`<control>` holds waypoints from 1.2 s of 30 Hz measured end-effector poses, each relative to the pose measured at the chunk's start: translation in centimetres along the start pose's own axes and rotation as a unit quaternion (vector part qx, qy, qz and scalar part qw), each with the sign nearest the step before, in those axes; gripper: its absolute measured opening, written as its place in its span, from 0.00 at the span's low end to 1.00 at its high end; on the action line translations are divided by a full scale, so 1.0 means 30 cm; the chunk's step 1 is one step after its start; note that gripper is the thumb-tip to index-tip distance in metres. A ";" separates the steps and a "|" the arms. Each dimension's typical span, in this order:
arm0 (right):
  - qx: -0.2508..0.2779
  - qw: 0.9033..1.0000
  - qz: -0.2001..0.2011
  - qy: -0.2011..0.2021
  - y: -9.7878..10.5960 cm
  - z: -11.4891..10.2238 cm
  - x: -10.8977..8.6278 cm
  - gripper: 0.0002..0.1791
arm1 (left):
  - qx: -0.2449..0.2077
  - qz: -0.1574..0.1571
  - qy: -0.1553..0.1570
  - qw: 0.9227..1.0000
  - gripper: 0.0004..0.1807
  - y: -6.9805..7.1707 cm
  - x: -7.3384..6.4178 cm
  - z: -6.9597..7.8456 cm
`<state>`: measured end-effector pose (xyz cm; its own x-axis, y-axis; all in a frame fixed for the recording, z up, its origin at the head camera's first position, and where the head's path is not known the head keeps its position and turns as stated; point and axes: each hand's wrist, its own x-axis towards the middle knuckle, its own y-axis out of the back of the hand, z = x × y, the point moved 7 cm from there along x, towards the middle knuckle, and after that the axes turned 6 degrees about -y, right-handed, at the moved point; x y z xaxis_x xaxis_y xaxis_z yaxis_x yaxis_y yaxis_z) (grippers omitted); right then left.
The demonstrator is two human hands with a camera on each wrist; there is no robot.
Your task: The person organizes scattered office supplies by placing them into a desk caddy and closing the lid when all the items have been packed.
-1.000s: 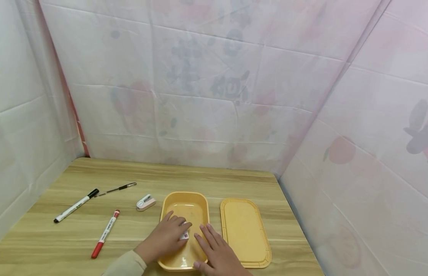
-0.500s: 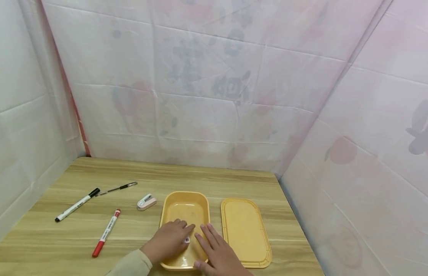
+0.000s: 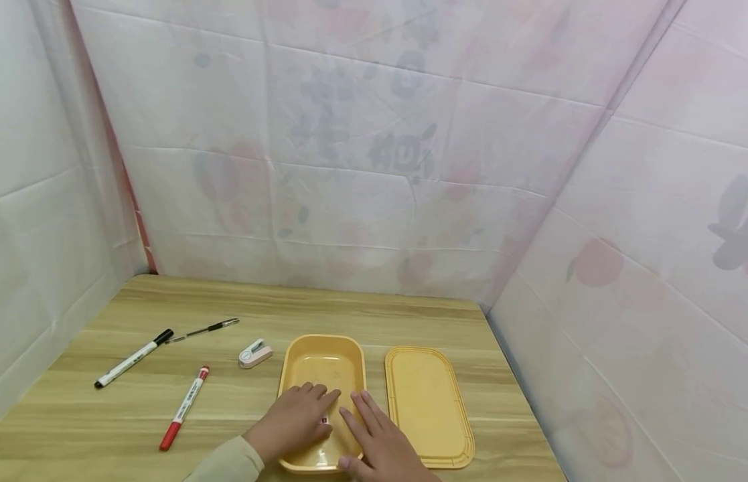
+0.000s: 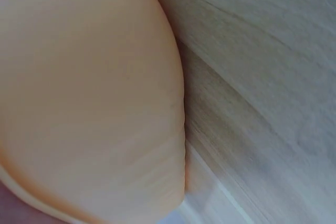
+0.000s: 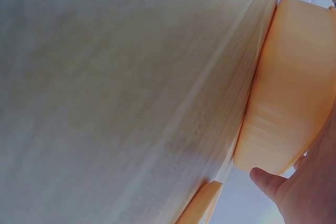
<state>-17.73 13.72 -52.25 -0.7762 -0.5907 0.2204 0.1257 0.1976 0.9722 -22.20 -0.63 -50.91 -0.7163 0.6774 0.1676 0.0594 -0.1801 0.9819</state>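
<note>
A yellow plastic box (image 3: 323,345) stands uncovered on the table, and its outer wall fills much of both wrist views. My left hand (image 3: 295,418) reaches over its left rim, fingers curled down inside round a small white block with a dark mark (image 3: 325,420). Most of that block is hidden under the hand. My right hand (image 3: 382,442) rests on the right rim with fingers straight and spread, the fingertips over the inside. In the right wrist view the thumb (image 5: 268,181) sits beside the box's lower end.
The flat yellow lid (image 3: 430,408) lies right of the box. To the left are a pink-and-white pencil sharpener (image 3: 255,353), a red marker (image 3: 185,408), a black marker (image 3: 134,359) and a black pen (image 3: 203,331). Pale printed sheets (image 3: 349,167) wall in the wooden table (image 3: 325,308).
My left hand has shifted slightly towards me inside the box, its fingers drawing in, and covers more of the white block. My right hand has stayed on the rim.
</note>
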 end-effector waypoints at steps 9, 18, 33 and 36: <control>0.015 1.000 -0.001 -0.008 -0.006 0.005 0.002 0.38 | -0.027 0.008 0.011 1.000 0.32 0.006 0.006 -0.010; 0.021 1.000 0.001 -0.013 -0.001 0.005 0.001 0.38 | -0.033 0.034 0.019 0.999 0.33 0.043 0.009 -0.049; 0.045 0.999 -0.001 -0.014 -0.003 0.003 0.003 0.37 | -0.059 0.036 0.098 0.993 0.35 0.147 -0.012 -0.209; 0.038 0.999 0.005 -0.009 -0.004 0.002 0.001 0.37 | -0.066 0.036 0.109 0.991 0.36 0.155 -0.018 -0.230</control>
<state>-17.80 13.72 -52.37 -0.7864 -0.5738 0.2287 0.0873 0.2633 0.9608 -26.33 -6.75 -47.03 -0.8473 0.4921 0.1998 0.0349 -0.3238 0.9455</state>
